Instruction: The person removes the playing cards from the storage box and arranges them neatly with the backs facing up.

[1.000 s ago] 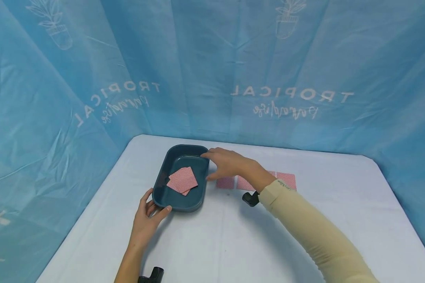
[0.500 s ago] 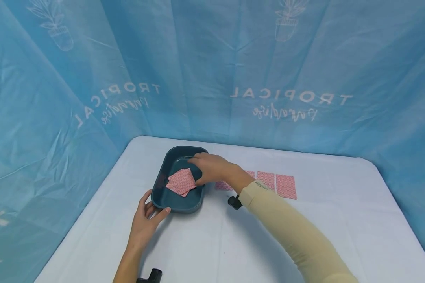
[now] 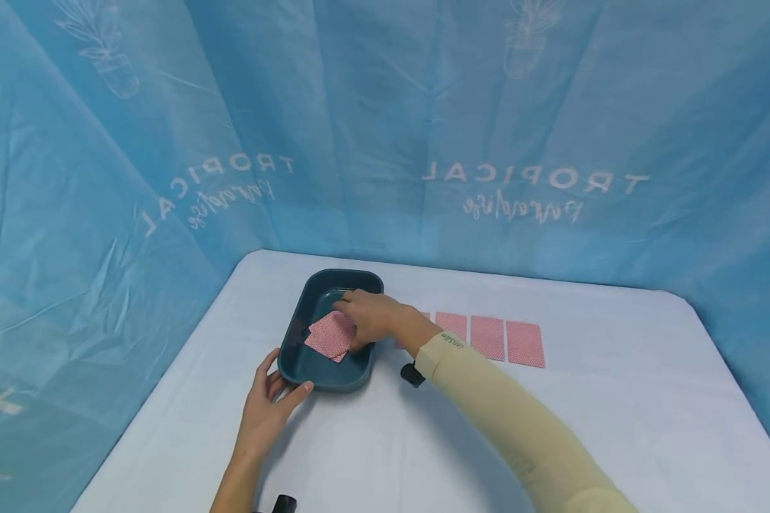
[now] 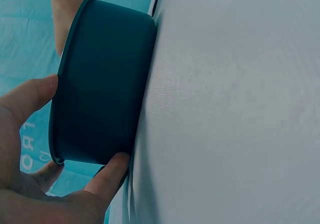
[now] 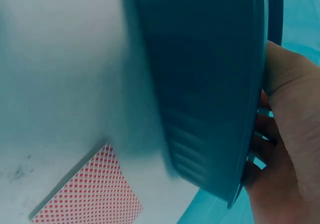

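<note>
A dark teal tray [image 3: 324,372] rests on the white table with a small pile of red-and-white patterned playing cards [image 3: 329,336] inside. My left hand [image 3: 264,410] grips its near left corner; in the left wrist view, the thumb lies at the tray's rim and a finger low on its side wall [image 4: 100,83]. Over the right rim, my right hand [image 3: 373,317] reaches into the tray, with its fingers at the right edge of the card pile. The tray wall [image 5: 205,83] conceals those fingertips in the right wrist view, so a hold on a card cannot be confirmed.
Right of the tray, several face-down cards [image 3: 525,344] form a row, partly covered by my right forearm. One patterned card [image 5: 92,194] lies beside the tray in the right wrist view. A blue printed curtain [image 3: 385,142] hangs behind the table.
My right hand has moved left and down from the tray's right rim to the card pile inside, uncovering more of the row. The left hand stays at the tray's corner.
</note>
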The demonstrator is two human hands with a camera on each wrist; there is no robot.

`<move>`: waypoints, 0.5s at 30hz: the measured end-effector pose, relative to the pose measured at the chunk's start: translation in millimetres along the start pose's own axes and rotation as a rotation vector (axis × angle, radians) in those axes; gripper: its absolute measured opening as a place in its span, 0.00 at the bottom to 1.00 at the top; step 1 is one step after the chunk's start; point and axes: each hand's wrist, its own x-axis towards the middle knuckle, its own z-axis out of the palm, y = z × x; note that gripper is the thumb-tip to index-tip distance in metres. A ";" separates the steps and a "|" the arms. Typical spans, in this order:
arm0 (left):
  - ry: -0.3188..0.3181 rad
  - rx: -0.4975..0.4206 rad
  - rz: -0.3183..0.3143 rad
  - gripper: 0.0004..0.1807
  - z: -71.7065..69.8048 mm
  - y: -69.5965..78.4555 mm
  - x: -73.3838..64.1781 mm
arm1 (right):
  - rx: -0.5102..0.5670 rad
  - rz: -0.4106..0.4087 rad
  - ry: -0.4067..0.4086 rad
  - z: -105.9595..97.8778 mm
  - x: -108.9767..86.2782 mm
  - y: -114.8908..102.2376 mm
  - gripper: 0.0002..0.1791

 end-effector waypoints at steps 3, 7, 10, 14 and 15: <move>0.004 0.005 -0.002 0.50 -0.6 -0.7 -0.8 | 0.009 0.019 -0.011 2.7 4.1 -3.1 0.50; 0.004 0.000 0.001 0.49 1.4 -3.6 0.1 | -0.009 0.044 -0.020 4.7 7.6 -2.1 0.49; 0.005 0.009 -0.003 0.49 1.0 -4.1 0.3 | -0.016 0.048 -0.025 6.8 11.1 -1.3 0.48; 0.005 0.015 0.005 0.49 -1.5 -3.6 0.2 | -0.024 0.059 -0.043 6.6 15.1 -1.7 0.48; 0.004 0.017 0.008 0.49 -2.1 -3.7 0.3 | -0.027 0.064 -0.053 6.0 15.8 -2.0 0.48</move>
